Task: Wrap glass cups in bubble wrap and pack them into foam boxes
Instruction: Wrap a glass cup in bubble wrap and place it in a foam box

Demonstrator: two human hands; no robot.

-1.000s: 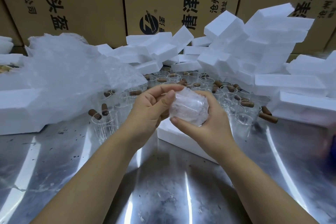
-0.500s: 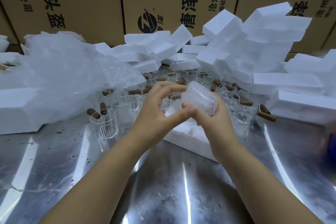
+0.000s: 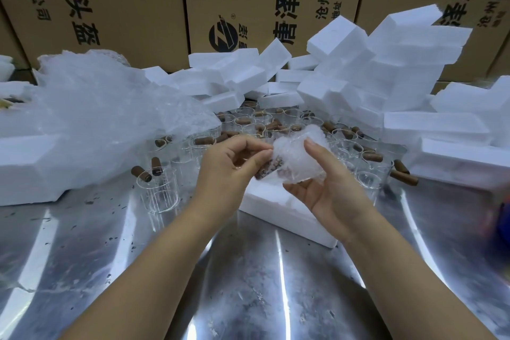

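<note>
Cup (image 3: 299, 159), gripped in the right hand (image 3: 328, 196), its wrap edge (image 3: 276, 150) pinched by the left hand (image 3: 229, 174); if tugged loose, the cup could be dropped onto the foam box (image 3: 287, 218).

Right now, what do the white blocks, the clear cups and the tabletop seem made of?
White rectangular blocks: probably expanded foam, matte, grainy surface. Clear round cups: likely glass, glossy, see-through with bright rims. Shiny grey tabletop: sheet metal, perhaps stainless steel; it mirrors light in streaks and shows dark specks.
</note>
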